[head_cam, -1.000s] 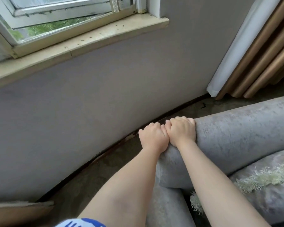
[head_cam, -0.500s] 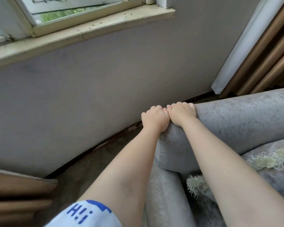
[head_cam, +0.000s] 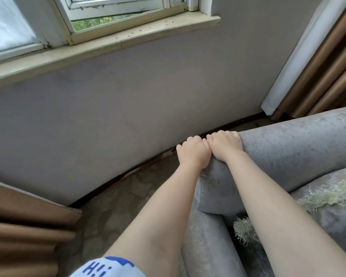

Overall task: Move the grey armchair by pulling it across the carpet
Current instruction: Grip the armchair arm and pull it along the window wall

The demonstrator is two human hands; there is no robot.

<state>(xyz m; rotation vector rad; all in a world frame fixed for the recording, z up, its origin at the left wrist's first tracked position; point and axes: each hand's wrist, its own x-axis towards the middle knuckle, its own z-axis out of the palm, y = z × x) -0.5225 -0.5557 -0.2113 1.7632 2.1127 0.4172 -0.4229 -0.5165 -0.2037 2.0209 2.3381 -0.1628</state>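
Left hand (head_cam: 193, 153) and right hand (head_cam: 224, 145) clamped on the grey armchair (head_cam: 288, 148) — the pulling step, by the look of it
They touched side by side, fingers hooked over the far edge of its top corner; the chair ran off to their right, the wall (head_cam: 128, 108) close beyond the knuckles — next would likely come a steady backward haul, sliding it over the carpet (head_cam: 112, 206) below the left wrist

Left hand (head_cam: 194, 154) and right hand (head_cam: 225, 145) grip the grey armchair (head_cam: 300, 148) corner side by side, near the wall (head_cam: 128, 108)
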